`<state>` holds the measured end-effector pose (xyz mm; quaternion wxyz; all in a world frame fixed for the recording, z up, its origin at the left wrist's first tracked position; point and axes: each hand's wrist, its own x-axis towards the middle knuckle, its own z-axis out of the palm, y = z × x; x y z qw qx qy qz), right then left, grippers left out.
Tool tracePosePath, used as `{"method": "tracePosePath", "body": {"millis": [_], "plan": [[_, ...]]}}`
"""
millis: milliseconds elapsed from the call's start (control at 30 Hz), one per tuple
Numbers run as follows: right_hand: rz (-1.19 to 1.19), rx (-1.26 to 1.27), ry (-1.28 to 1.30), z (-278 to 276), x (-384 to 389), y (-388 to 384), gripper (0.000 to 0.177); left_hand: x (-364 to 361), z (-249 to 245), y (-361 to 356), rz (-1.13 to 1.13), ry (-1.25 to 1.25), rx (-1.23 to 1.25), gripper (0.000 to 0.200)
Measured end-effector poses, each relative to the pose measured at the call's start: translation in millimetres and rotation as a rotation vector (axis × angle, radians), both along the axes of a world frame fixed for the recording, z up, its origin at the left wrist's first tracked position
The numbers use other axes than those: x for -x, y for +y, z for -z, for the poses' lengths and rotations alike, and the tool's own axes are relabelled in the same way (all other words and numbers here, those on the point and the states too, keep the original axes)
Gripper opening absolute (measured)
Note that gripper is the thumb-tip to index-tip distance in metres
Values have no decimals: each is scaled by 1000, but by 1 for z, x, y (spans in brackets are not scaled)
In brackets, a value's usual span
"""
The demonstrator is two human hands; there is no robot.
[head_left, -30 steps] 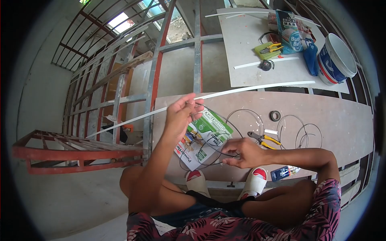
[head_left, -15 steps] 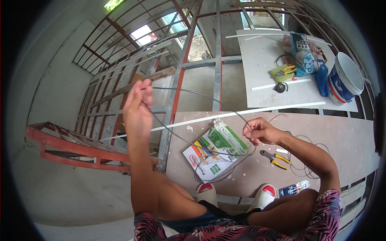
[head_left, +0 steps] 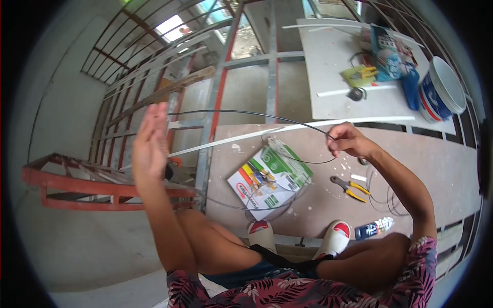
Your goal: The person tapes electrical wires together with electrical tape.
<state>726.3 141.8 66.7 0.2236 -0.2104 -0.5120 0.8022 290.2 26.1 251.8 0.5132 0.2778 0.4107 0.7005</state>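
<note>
Two hands are raised, with a thin black wire [head_left: 241, 111] arching between them. The right hand [head_left: 346, 139] is closed, pinching the wire. The left hand [head_left: 151, 138] has its fingers stretched out by the wire's other end, but its grip cannot be told. Below the right hand lie yellow-handled pliers [head_left: 349, 187] and a cable packet [head_left: 269, 177].

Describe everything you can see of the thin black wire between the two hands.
The thin black wire looks slim and springy. It arcs in the air from the fingertips of the raised left hand to the right hand, which pinches it. Past that it droops in a loop and curls on the board around a printed package.
</note>
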Motion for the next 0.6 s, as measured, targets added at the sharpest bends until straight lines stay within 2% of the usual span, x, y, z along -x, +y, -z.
{"method": "tracePosePath", "body": {"millis": [100,167,233,367,500,600], "plan": [[107,-107,13,-6,4,9,7,-10,20,10,27,88,-12,43],[74,-159,-32,-8,6,14,10,-15,22,15,170,75,-28,44],[34,-209,-81,-15,13,12,12,-31,21,18,218,83,-33,47],[-12,-238,-113,-35,28,4,8,-55,24,21,388,158,-27,52],[59,-246,-127,-42,31,8,12,-62,30,23,462,191,-28,50],[153,-259,-91,-42,25,19,12,-61,31,23,405,186,-17,49]]}}
